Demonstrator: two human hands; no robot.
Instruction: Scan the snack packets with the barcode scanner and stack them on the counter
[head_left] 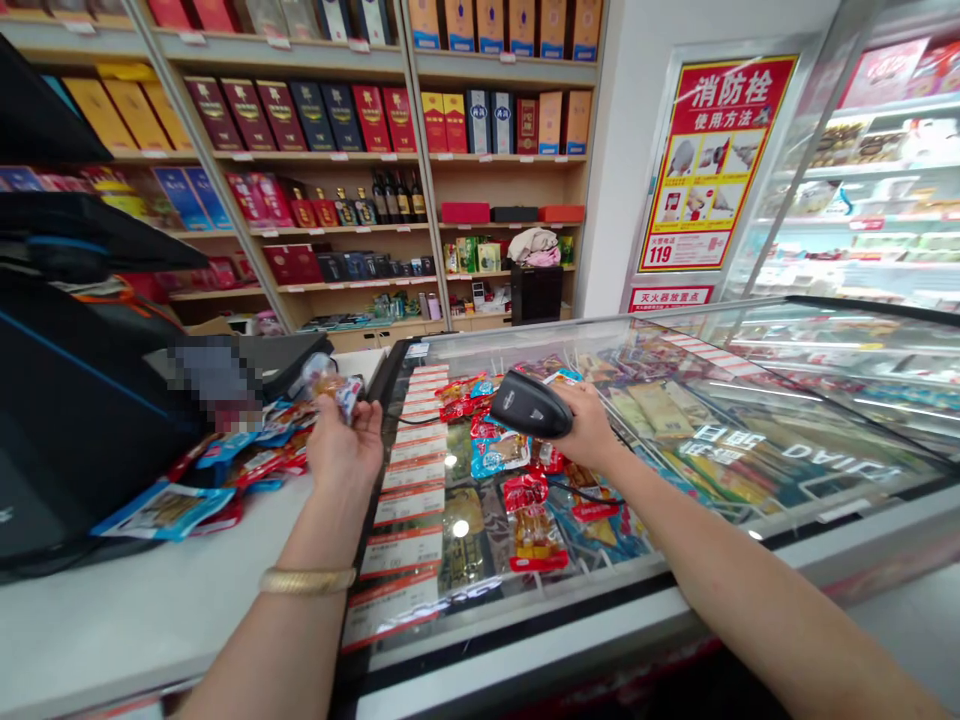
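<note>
My right hand [589, 425] is wrapped round a black handheld barcode scanner [529, 403], whose head points left over the glass freezer top [480, 345]. Beneath and around the scanner lie small snack packets in red and blue wrappers, such as a red one [534, 525] near the front. In my left hand [349, 440], palm up, a small shiny snack packet [341, 390] sits at the thumb and fingers; its far end is blurred. A gold bracelet is on that wrist. Beside this hand, a pile of snack packets [172, 508] covers part of the white counter [150, 610].
A black checkout terminal [67, 400] stands at the left of the counter. Price labels [409, 505] run along the freezer's left side. The scanner's cable trails across the glass. Shelves of boxed bottles [315, 115] line the back wall, and a lit chiller [870, 190] is at right.
</note>
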